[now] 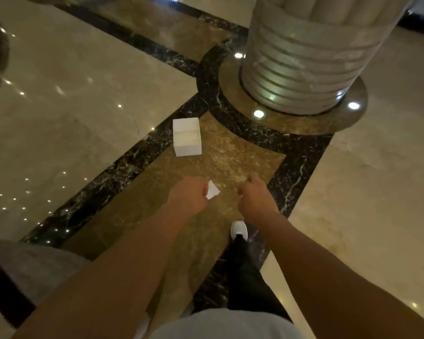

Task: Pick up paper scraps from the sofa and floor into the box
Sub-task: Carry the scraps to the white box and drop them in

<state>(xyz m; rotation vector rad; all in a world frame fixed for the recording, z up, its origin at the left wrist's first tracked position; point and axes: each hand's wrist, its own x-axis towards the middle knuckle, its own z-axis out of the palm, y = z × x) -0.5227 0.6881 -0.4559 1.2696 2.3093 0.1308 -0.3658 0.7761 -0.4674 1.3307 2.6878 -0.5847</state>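
Observation:
A small white box [187,137] stands on the polished brown marble floor, ahead of me and slightly left. My left hand [187,196] is closed in a fist around a white paper scrap [212,190], whose torn corner sticks out to the right of the fingers. Close beside it, my right hand [256,198] has its fingers curled shut, and nothing shows in it. Both hands hang above the floor, well short of the box.
A thick ribbed stone column [311,57] rises at the upper right on a round base with floor lights. Black marble bands [137,165] cross the floor. My white shoe [239,230] steps forward below my hands. A grey cushioned edge [30,263] sits at lower left.

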